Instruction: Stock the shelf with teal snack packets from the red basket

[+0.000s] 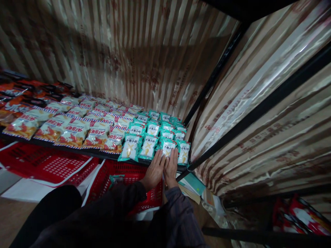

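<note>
In the front row at the right end of the shelf, a small teal-and-white snack bag (169,147) lies between my two hands. My left hand (154,171) grips its lower left side, while my right hand (171,168) grips its lower right side. The thumbs are close together at the bag's near edge, and the fingers stretch along it, hiding its lower part. A matching snack bag (184,152) sits right of my right hand, and another teal bag (148,146) is to the left. Several more like these stand in rows behind.
Larger white-and-orange snack bags (72,132) fill the shelf leftward, beside orange-and-black bags (15,106). Below are red baskets (103,179), one containing a teal packet (117,179). A black metal post (217,74) and striped curtain (144,51) bound the shelf.
</note>
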Tool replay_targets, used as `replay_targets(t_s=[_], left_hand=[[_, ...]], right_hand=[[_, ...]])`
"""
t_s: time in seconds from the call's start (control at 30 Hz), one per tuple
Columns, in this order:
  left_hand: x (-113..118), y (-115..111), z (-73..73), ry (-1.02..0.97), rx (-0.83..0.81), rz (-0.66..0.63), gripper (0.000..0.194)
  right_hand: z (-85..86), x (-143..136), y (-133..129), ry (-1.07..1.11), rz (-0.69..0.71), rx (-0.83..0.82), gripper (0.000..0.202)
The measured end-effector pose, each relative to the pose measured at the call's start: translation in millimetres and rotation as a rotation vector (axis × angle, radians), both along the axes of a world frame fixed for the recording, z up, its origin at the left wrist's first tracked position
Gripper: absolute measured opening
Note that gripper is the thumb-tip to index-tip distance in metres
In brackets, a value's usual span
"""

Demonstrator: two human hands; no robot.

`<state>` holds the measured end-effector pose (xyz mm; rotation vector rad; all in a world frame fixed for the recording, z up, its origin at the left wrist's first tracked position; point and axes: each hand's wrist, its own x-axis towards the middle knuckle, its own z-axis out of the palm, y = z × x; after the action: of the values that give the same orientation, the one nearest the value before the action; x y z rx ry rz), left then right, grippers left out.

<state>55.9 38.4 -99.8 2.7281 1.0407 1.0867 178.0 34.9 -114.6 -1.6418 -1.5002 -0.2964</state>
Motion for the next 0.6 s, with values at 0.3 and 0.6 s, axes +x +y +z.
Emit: replay_targets(t_s=[0.3,0.6], left_hand=[[11.2,10.6,16.4,-0.046,0.118,0.022,0.050],[19.6,20.9,8.0,-0.098,0.122,-0.020,0.057]], right_hand=[[21.0,12.4,-15.2,-0.152,0.050,-0.098,0.053],[35.1,26.2,-11.4,-0.072,-0.232,0.036,0.057]])
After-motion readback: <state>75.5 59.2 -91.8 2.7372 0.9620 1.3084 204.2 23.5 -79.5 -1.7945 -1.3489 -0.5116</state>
